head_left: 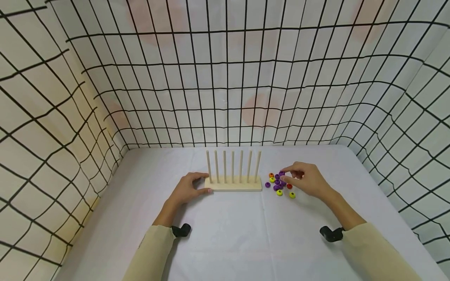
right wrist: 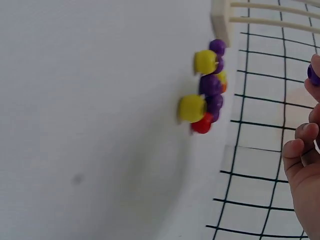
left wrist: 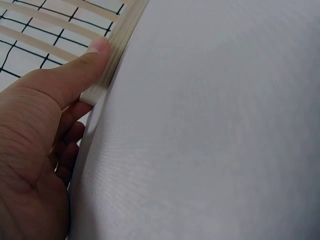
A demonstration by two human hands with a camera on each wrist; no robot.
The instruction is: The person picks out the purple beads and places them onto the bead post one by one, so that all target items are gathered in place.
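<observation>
A pale wooden peg stand (head_left: pixel 234 187) sits on the table, its several upright pegs (head_left: pixel 233 166) bare. My left hand (head_left: pixel 186 189) grips the left end of its base, thumb along the front edge and fingers behind. In the left wrist view the thumb (left wrist: pixel 95 55) presses on the wooden edge. Right of the stand, my right hand (head_left: pixel 309 180) hovers over a cluster of beads. Between its thumb and a fingertip it pinches a purple bead (right wrist: pixel 313 75), partly cut off by the right wrist view's border. The other fingers of that hand are curled.
The loose beads are purple (head_left: pixel 268 185), yellow (head_left: pixel 292 195), red (head_left: pixel 289 186) and orange (head_left: pixel 271 175), lying close together beside the stand's right end. White cloth (head_left: pixel 225 234) covers the table. Black wire mesh (head_left: pixel 226 89) rises at the back and both sides.
</observation>
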